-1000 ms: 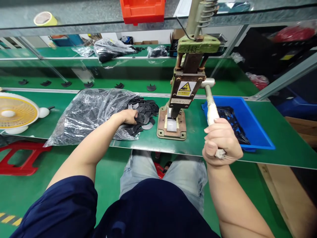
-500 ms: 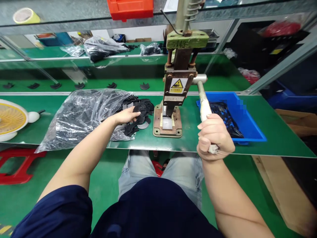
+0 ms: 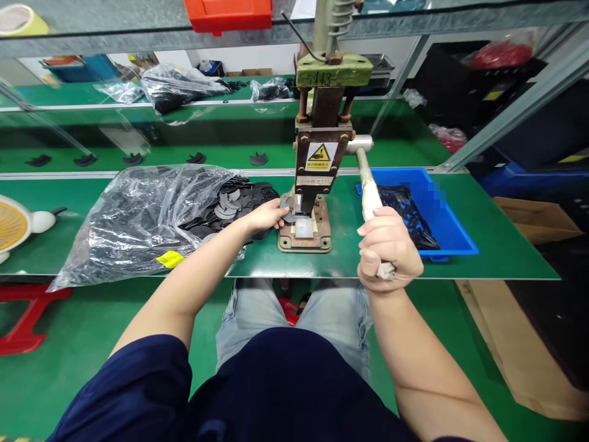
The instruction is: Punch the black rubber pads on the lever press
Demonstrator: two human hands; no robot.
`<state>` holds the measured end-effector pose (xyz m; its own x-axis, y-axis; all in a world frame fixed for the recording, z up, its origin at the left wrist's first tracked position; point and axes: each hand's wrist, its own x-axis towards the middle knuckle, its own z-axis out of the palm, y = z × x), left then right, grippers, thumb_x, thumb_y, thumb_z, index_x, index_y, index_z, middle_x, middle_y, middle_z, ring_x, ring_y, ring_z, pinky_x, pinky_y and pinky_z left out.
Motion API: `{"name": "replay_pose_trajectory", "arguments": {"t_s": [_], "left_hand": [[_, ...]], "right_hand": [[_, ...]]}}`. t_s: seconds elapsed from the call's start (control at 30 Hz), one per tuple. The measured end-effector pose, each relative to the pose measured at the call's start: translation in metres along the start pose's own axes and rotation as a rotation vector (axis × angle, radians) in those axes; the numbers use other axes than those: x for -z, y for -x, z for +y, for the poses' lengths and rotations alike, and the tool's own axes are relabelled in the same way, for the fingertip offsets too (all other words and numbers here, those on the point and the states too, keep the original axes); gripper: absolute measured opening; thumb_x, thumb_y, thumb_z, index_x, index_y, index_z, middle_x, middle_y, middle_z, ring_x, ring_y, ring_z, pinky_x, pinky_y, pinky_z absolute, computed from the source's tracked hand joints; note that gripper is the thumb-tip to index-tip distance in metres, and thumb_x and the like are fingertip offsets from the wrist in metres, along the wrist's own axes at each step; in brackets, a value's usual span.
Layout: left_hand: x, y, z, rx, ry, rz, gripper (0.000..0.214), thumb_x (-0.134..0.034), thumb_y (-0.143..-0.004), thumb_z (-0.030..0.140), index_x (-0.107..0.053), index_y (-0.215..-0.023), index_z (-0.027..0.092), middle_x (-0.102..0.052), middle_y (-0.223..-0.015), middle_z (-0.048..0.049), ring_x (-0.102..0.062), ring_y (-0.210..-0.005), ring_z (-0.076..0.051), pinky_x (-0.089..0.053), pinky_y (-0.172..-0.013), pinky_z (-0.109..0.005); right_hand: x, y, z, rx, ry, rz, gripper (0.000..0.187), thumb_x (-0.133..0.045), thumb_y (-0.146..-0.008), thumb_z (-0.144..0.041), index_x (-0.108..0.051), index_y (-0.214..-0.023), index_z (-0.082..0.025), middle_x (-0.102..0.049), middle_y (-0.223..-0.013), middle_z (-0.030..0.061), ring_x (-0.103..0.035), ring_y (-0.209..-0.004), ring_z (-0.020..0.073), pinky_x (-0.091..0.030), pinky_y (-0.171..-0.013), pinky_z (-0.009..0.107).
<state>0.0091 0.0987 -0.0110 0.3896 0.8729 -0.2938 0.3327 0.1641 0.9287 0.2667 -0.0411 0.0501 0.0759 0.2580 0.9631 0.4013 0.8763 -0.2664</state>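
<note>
A hand press (image 3: 322, 153) with a warning label stands upright on the green bench. My right hand (image 3: 389, 250) is wrapped round its lever (image 3: 369, 184), which has a pale wrapping. Between the fingertips of my left hand (image 3: 269, 217) is a curved dark plastic piece (image 3: 288, 212), at the left side of the press base (image 3: 304, 244). The piece's far edge lies close to the metal block under the ram; whether it touches is unclear. Left of the press, a heap of similar curved pieces (image 3: 225, 205) spills from a clear plastic bag (image 3: 133, 215).
Right of the press sits a blue bin (image 3: 453, 227) holding dark parts. Several dark pieces (image 3: 196, 158) lie spaced in a row behind the bag. A fan (image 3: 16, 224) stands at the left, and a metal shelf (image 3: 115, 40) crosses overhead.
My left hand has moved right, from the heap to the press base, with a curved plastic piece in its fingers. My right hand keeps its hold on the lever. The view has shifted slightly.
</note>
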Motion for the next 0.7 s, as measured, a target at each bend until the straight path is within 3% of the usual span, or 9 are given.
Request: {"name": "replay_pose_trajectory", "arguments": {"t_s": [0.2,0.43,0.7], "left_hand": [[0.0,-0.009,0.001,-0.074,-0.085,-0.059,0.035,-0.083,-0.094,0.04,-0.054,-0.093,0.02,-0.063,-0.067,0.0015,-0.059,-0.056,-0.01,-0.045,-0.052,-0.022],[-0.008,-0.016,0.006,-0.079,-0.113,-0.093,0.033,-0.079,-0.097,0.039,-0.054,-0.087,0.021,-0.057,-0.062,0.0035,-0.055,-0.051,-0.009,-0.042,-0.049,-0.021],[-0.013,-0.023,0.025,0.091,-0.242,-0.07,0.025,-0.081,-0.094,0.034,-0.06,-0.093,0.021,-0.061,-0.063,0.0027,-0.054,-0.046,-0.01,-0.042,-0.047,-0.021]], "right_hand": [[-0.001,0.002,0.001,-0.002,0.007,0.007,0.019,-0.067,-0.086,-0.03,-0.056,-0.071,-0.026,-0.063,-0.065,-0.0072,-0.07,-0.071,0.0184,-0.061,-0.094,0.056],[0.001,0.002,0.001,0.005,0.008,-0.011,0.023,-0.067,-0.09,-0.033,-0.056,-0.071,-0.025,-0.063,-0.065,-0.0064,-0.071,-0.073,0.0167,-0.061,-0.096,0.054],[0.0,0.002,0.0,0.017,-0.009,-0.001,0.024,-0.067,-0.093,-0.031,-0.056,-0.072,-0.023,-0.064,-0.067,-0.0055,-0.071,-0.074,0.0149,-0.06,-0.098,0.052]]}}
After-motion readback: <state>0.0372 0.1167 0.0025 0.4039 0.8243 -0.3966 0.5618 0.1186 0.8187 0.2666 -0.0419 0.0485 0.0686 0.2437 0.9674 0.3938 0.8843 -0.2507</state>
